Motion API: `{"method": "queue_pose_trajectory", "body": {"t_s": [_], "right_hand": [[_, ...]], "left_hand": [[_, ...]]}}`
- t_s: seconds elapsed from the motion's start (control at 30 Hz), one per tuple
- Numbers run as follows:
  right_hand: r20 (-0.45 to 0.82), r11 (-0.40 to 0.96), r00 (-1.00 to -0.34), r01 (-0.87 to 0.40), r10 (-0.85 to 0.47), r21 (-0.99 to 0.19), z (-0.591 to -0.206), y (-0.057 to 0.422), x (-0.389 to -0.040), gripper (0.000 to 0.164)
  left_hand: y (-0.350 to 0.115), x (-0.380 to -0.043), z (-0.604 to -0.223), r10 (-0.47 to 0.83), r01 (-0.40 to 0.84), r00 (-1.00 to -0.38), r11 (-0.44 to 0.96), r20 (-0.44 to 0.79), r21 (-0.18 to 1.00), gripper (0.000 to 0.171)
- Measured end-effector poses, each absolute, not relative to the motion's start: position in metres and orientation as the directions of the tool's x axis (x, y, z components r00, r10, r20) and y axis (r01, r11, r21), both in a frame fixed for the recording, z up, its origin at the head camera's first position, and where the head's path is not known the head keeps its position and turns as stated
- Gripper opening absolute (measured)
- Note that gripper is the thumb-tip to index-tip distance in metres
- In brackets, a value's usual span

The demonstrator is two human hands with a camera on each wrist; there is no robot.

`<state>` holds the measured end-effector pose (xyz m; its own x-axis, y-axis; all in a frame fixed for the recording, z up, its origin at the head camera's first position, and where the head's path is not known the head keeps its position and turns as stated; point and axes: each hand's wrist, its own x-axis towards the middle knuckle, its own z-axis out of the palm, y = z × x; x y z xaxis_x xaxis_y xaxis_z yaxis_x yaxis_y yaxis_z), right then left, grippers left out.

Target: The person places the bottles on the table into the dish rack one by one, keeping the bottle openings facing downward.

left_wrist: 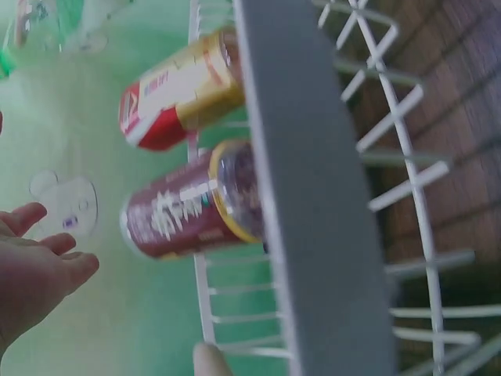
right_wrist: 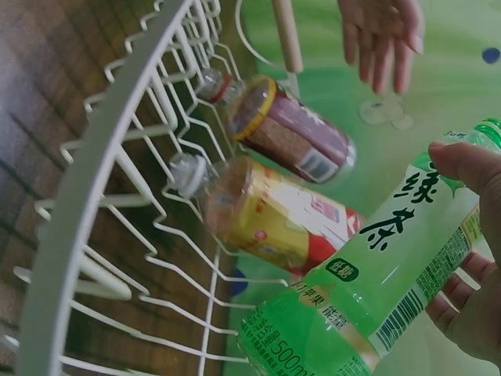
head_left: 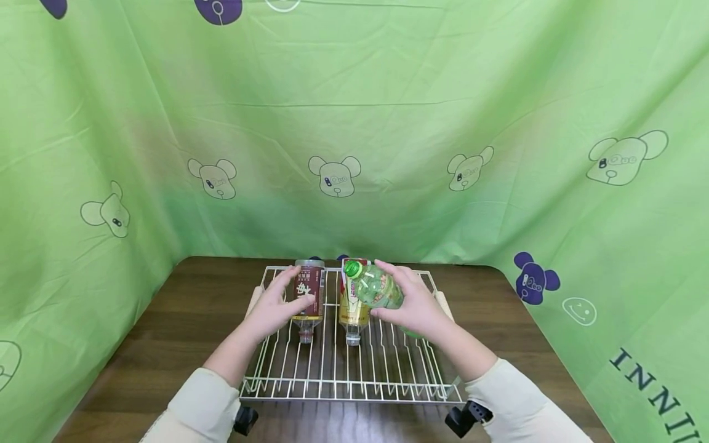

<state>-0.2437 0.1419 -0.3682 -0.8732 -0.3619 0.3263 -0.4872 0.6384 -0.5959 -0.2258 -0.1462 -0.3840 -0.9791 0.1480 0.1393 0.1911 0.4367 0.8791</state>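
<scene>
My right hand (head_left: 418,304) grips a green tea bottle (right_wrist: 364,274) around its upper part. The bottle is tilted, its green cap (head_left: 352,267) toward the upper left in the head view, above the rack. My left hand (head_left: 279,304) is raised with fingers spread beside a dark-red-labelled bottle (left_wrist: 188,207); the left wrist view shows a gap between them. That bottle and a yellow-and-red-labelled bottle (right_wrist: 274,215) stand neck down in a white wire rack (head_left: 332,389), their necks among the wires.
The rack has pale handles (right_wrist: 287,35) at its sides and stands on a dark wooden table (head_left: 166,332). A green curtain (head_left: 343,123) with bear drawings hangs behind and along both sides. Black devices (head_left: 462,419) are strapped at both wrists.
</scene>
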Motion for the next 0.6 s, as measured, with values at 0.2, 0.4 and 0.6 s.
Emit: {"method": "queue_pose_trajectory", "body": {"t_s": [0.2,0.4,0.6], "right_hand": [[0.320,0.654,-0.846,-0.533,-0.427,-0.537,-0.373,0.130,-0.238,0.090],[0.293,0.679,-0.841,-0.541,-0.455,-0.496,-0.377,0.120,-0.234,0.089],[0.276,0.677,-0.818,-0.573,-0.505,-0.462,-0.379,0.114,-0.231,0.089]], "left_hand": [[-0.126,-0.225,-0.382,0.193,0.220,-0.970,0.461,0.145,0.860,0.081],[-0.112,-0.225,-0.385,0.268,0.234,-0.951,0.309,0.152,0.922,0.084],[-0.105,-0.224,-0.385,0.313,0.208,-0.942,0.249,0.124,0.946,0.081]]}}
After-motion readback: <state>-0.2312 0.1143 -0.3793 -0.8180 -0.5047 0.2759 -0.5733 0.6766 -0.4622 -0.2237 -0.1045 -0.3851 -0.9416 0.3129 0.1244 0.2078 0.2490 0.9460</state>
